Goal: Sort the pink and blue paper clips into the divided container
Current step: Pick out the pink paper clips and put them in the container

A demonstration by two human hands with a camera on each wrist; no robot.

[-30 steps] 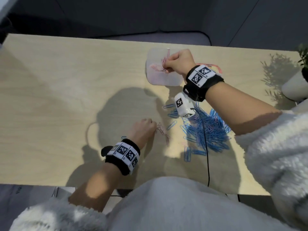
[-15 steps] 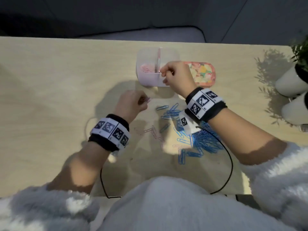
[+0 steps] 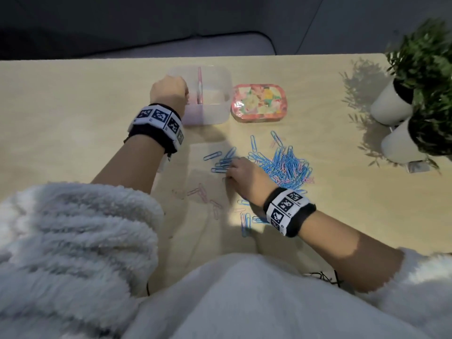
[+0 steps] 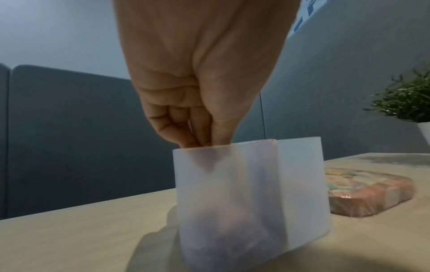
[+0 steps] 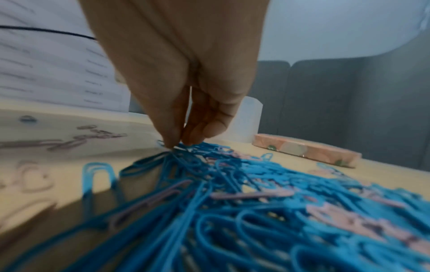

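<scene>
A frosted divided container (image 3: 217, 104) (image 4: 302, 193) stands at the back of the table, with a pink divider (image 3: 199, 86) down its middle. My left hand (image 3: 182, 94) (image 4: 202, 143) dips bunched fingertips into its left compartment. A dim shape hangs under them behind the frosted wall, and pink shows at that compartment's bottom. My right hand (image 3: 231, 167) (image 5: 179, 145) is down on the table. It pinches blue paper clips (image 5: 186, 152) at the left edge of the mixed blue and pink pile (image 3: 286, 167) (image 5: 256, 202). Loose pink clips (image 3: 200, 192) lie nearer me.
A flowered tin (image 3: 259, 104) (image 4: 363, 195) lies right of the container. Two white plant pots (image 3: 391, 104) stand at the table's right edge. A few blue clips (image 3: 244, 223) lie by my right wrist. My fleece sleeves and lap cover the near edge.
My left hand has lifted from the loose pink clips and moved to the container's left compartment. My right hand has left the container and come down on the blue clips.
</scene>
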